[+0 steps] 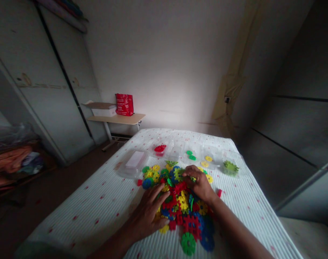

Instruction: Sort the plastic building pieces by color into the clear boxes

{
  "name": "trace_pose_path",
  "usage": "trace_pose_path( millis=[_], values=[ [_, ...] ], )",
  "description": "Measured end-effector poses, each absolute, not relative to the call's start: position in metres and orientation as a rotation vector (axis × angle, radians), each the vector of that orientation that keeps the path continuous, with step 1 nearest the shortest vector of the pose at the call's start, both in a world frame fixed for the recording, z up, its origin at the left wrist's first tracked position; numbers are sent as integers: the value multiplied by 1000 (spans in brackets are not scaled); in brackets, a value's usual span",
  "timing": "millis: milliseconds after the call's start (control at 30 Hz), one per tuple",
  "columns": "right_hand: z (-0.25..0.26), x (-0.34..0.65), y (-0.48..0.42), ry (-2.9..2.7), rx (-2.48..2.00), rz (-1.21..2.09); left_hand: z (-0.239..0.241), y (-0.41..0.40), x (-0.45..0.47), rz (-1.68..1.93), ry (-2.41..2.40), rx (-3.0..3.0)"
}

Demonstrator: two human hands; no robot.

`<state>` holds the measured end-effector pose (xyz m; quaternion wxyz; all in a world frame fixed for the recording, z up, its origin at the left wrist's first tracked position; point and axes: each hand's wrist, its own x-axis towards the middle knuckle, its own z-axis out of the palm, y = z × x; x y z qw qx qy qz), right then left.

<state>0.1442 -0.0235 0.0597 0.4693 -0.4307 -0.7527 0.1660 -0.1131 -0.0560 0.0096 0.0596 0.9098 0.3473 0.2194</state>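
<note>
A heap of flat plastic building pieces (pixel 180 201) in red, yellow, blue and green lies on a white bedspread (pixel 99 208). My left hand (pixel 150 212) rests flat on the heap's left side with fingers spread. My right hand (pixel 197 181) sits at the heap's far right, fingers curled over a light green piece (pixel 193 178). Beyond the heap stand clear plastic containers: one with red pieces (pixel 160 148), one with green pieces (pixel 191 155), one with yellow pieces (pixel 207 161), one with light green pieces (pixel 230 167).
An empty-looking clear container with a white lid (pixel 134 162) sits at the left of the row. A small table (pixel 117 118) with a red bag (pixel 124 104) stands by the far wall. Cupboards line the left, and clothes (pixel 12 162) lie low left.
</note>
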Motion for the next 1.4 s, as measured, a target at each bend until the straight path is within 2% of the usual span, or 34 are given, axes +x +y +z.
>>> trace_pose_path(
  millis=[133,233,467,733,1033,1400],
  values=[
    [73,138,-36,-1934,-935,545,6,-55,-113,669,1050,2746],
    [75,137,-38,-1881,-954,524,5,-55,-113,680,1047,2742],
    [58,150,-26,-1800,-1189,413,8,-56,-114,683,1053,2753],
    [37,141,-12,-1968,-1452,216,6,-55,-114,722,1041,2793],
    [45,132,-12,-2057,-1654,283,6,-56,-113,718,1066,2794],
    [63,133,-19,-1844,-1523,359,4,-55,-113,707,1049,2788]
  ],
)
